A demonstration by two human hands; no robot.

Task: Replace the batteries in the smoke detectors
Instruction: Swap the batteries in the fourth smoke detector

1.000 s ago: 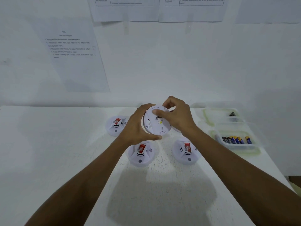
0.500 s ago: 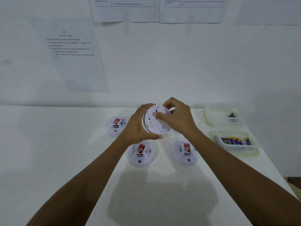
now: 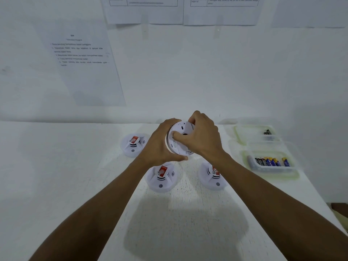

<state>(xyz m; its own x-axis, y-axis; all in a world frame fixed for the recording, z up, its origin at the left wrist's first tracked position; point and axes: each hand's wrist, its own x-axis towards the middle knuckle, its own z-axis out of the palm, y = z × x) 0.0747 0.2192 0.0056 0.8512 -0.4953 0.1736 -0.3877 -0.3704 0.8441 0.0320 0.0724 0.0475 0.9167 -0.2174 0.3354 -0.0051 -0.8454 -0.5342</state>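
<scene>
I hold a white round smoke detector [image 3: 178,146] up above the table, its back side turned toward me. My left hand [image 3: 160,146] grips its left rim. My right hand [image 3: 201,140] covers its right half, thumb pressed on the back and fingers curled over the top edge. Three more white smoke detectors with red labels lie on the table: one far left [image 3: 132,145], one below my hands [image 3: 162,177], one under my right wrist [image 3: 213,178]. A clear tray [image 3: 271,166] holds several batteries [image 3: 271,162].
A second clear tray [image 3: 252,134] further back holds a dark battery [image 3: 267,132]. Printed sheets hang on the white wall [image 3: 207,72] behind the white table [image 3: 56,166]. The table's right edge runs past the trays.
My right hand has slid further over the back of the held detector, covering more of it. The detector stays in the same place.
</scene>
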